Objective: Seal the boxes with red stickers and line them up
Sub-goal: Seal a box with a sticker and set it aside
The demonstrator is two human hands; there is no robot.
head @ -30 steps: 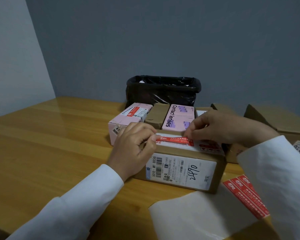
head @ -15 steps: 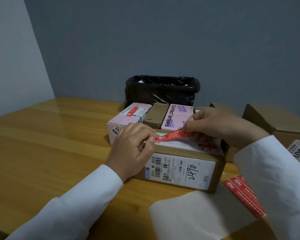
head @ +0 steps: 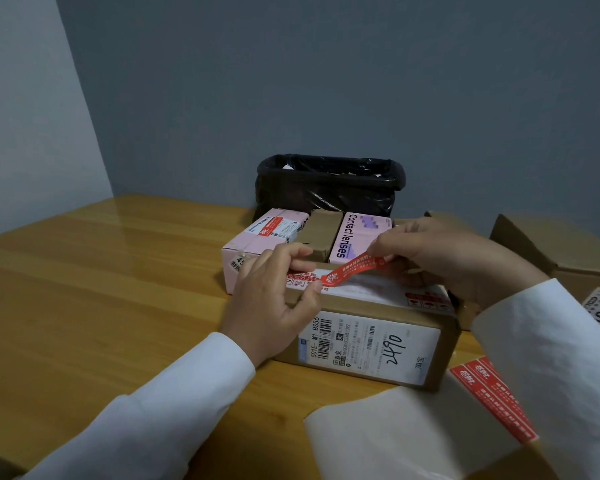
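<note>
A brown cardboard box [head: 371, 344] with a white shipping label lies in front of me on the wooden table [head: 101, 299]. A red sticker [head: 352, 271] stretches over its top, raised at the right end. My left hand [head: 274, 299] grips the box's left end, its thumb tip pressing the sticker's left end down. My right hand [head: 444, 258] pinches the sticker's right end above the box top. Behind stand a row of boxes: a pink box [head: 257, 247], a small brown box [head: 323, 230] and a pink "Contact lenses" box [head: 357, 237].
A backing sheet [head: 413, 434] with two red stickers [head: 492, 396] lies at the near right. A bin lined with a black bag [head: 329, 185] stands against the wall. More cardboard boxes [head: 561, 251] sit at the right.
The sticker's right end has come up off the box top, lifted by my right hand. My left thumb still holds its left end down.
</note>
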